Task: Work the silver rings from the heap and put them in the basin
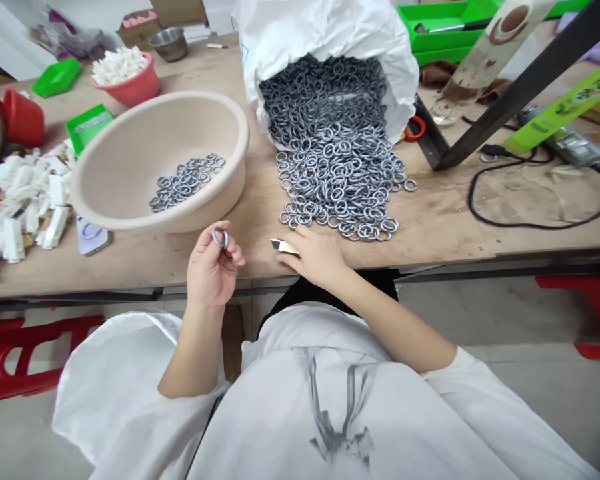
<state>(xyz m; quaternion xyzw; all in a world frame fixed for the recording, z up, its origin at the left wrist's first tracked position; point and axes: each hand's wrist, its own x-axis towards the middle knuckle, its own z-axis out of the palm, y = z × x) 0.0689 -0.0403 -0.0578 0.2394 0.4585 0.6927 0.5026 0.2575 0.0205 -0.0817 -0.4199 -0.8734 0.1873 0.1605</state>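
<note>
Left hand [211, 267] pinching a grey ring [220, 237], right hand [316, 257] on a small blade [284, 247] beside the ring heap [337, 180].

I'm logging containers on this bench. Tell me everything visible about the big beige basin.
The beige basin is a wide, round, smooth-walled bowl, plastic by its look, matte and plain. It stands upright on the wooden table, left of the spilled heap of rings and apart from it. Inside, a small cluster of grey metal rings lies on the bottom toward the right wall; the rest of the bottom is bare. Its near rim overhangs a phone-like object. Neither hand touches it.
</note>
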